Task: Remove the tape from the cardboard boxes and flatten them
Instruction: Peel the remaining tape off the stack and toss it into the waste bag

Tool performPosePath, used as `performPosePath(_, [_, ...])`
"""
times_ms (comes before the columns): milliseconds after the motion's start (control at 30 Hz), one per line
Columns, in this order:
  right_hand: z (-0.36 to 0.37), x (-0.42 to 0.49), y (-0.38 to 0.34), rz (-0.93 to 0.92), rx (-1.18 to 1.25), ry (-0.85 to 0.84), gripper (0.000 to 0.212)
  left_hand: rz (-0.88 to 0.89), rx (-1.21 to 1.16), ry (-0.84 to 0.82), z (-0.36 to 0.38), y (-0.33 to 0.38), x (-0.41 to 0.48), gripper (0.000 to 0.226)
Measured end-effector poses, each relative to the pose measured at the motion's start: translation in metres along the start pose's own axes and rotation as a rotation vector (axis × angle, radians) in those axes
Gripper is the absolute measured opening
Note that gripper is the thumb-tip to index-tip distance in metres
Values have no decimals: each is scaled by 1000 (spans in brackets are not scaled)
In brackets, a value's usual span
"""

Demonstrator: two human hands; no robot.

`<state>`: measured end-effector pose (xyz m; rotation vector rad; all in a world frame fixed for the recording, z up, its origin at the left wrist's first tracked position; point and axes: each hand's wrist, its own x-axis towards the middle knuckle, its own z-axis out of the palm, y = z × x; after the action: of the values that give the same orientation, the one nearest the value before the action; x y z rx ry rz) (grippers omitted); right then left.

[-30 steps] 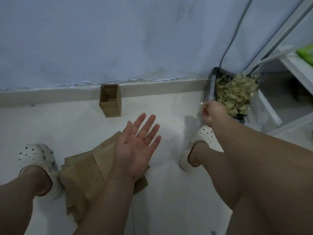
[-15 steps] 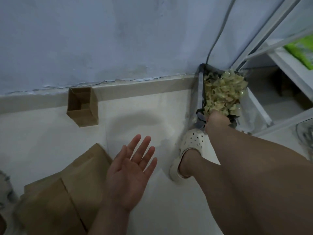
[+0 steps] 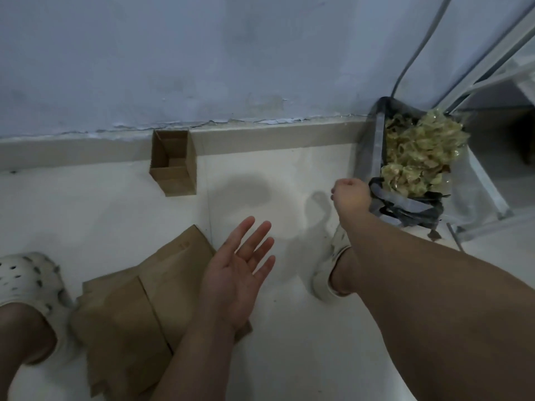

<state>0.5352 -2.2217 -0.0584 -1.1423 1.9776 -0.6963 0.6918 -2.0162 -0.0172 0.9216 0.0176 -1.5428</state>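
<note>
Left hand [image 3: 236, 280] is spread, palm up, empty, above flattened cardboard [image 3: 130, 314] on the floor. Right hand [image 3: 350, 195] is curled beside the bag [image 3: 405, 205] of crumpled tape [image 3: 417, 151]; contents cannot be told. One small open box [image 3: 173, 166] stands against the baseboard.

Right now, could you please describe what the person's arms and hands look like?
The left hand and right hand wear no gloves, and the arms behind them are bare, with no sleeves in view. I see no watch, bracelet or ring in this dim light.

Flattened brown cardboard stack [image 3: 139, 308] on floor, small open box [image 3: 173, 166] upright against wall
</note>
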Motion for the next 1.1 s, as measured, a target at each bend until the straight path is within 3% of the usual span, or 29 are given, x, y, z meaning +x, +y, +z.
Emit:
performPosePath(200, [64, -56, -12, -306, -268, -340, 18, 225, 567, 242, -1, 23, 25, 18])
performPosePath(400, [114, -87, -31, -596, -460, -503, 26, 554, 1377, 569, -34, 88, 87, 23])
performPosePath(533, [146, -89, -34, -600, -550, -608, 34, 480, 2119, 525, -80, 126, 125, 28])
performPosePath(633, [169, -90, -35, -596, -621, -662, 36, 460, 2454, 467, -105, 146, 146, 29])
performPosePath(733, [188, -89, -35, -602, -702, -705, 36, 336, 2598, 370, -116, 162, 172, 27])
performPosePath(800, [195, -89, -35, -587, -729, -728, 35, 140, 2542, 367, -120, 165, 183, 36])
performPosePath(867, [197, -90, -33, -571, -740, -741, 35, 75, 2498, 360, -123, 160, 186, 35])
performPosePath(967, [191, -94, -27, -551, -709, -727, 34, 202, 2547, 298, -124, 147, 173, 19])
performPosePath(1100, [171, -104, -23, -515, -619, -705, 38, 388, 2387, 259, -113, 146, 146, 23])
